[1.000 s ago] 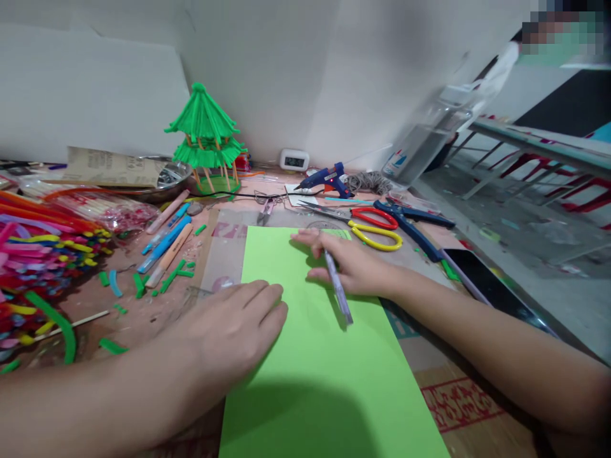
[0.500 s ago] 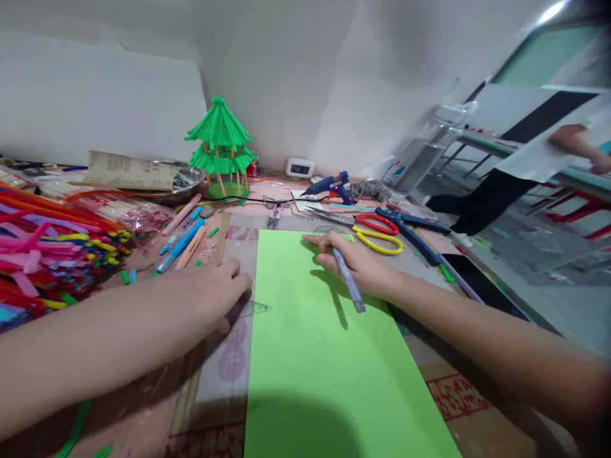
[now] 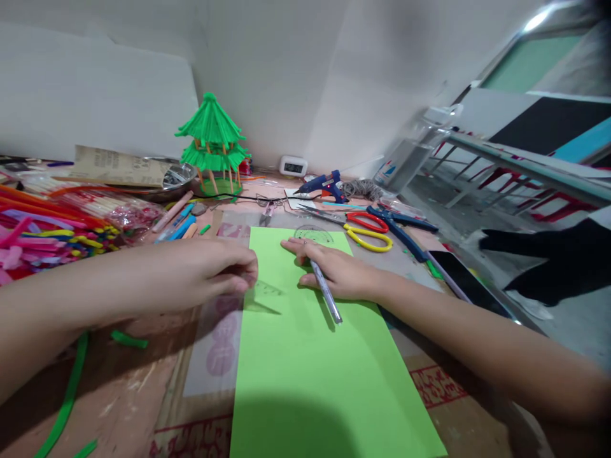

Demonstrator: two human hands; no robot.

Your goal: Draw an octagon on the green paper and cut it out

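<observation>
Green paper (image 3: 305, 356): one light-green sheet lies flat on the desk (image 3: 133, 394) in front of me, its long side running from near to far, its far edge just short of the scissors.
Left hand (image 3: 200, 273): I see it at the sheet's left edge, fingers curled and pinching a clear plastic set square (image 3: 265, 296); the square's pointed corner lies over the green paper.
Right hand (image 3: 334, 270): it rests palm down on the far part of the sheet, with a pen (image 3: 326, 292) held between the fingers, the pen's barrel slanting toward me and to the right.
Protractor (image 3: 314, 234): a clear half-round one sits at the sheet's far edge, just beyond my right fingertips.
Scissors (image 3: 367, 230): a pair with red and yellow handles lies far right of the sheet, blue-handled pliers (image 3: 403, 230) just beside it.
Glue gun (image 3: 322, 184): blue, farther back, near the wall.
Green model (image 3: 212, 143): a small two-tiered pavilion stands far left, upright on thin posts.
Straws (image 3: 42, 232): a bright pile of many colours covers the left of the desk.
Green scraps (image 3: 128, 339): short cut pieces lie near my left forearm.
Other person: a dark shape at the far right edge; I cannot tell more.
</observation>
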